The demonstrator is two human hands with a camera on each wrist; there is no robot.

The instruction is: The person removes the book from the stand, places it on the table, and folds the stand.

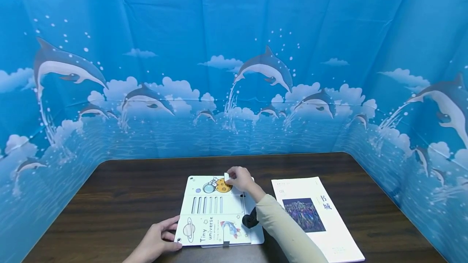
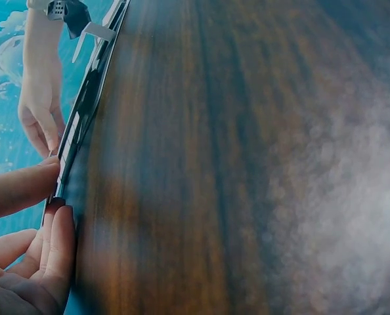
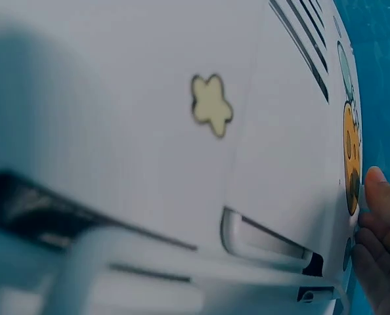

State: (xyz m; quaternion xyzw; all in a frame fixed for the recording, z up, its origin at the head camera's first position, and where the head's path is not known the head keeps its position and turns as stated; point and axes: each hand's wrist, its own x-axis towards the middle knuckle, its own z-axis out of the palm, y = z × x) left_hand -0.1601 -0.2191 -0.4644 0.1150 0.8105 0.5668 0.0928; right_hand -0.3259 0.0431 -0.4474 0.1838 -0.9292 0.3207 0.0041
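A white book stand (image 1: 233,206) printed with space cartoons and the words "Tiny universe" lies nearly flat on the table, slots across its middle. My left hand (image 1: 159,236) holds its lower left corner; in the left wrist view the thumb (image 2: 24,187) and fingers (image 2: 60,239) pinch the edge of the board. At the top edge, beside the orange planet, my right hand (image 1: 241,180) pinches a small white piece (image 1: 226,176). The right wrist view has that hand's fingertips (image 3: 377,174) on the far edge; whether the piece joins the board is unclear.
To the right lies a white magazine (image 1: 292,190) with a dark picture on its cover. The dark wooden table (image 1: 109,198) is bordered behind and at the sides by a blue dolphin curtain (image 1: 219,11). A black wrist device (image 1: 250,219) overlaps the stand's right side.
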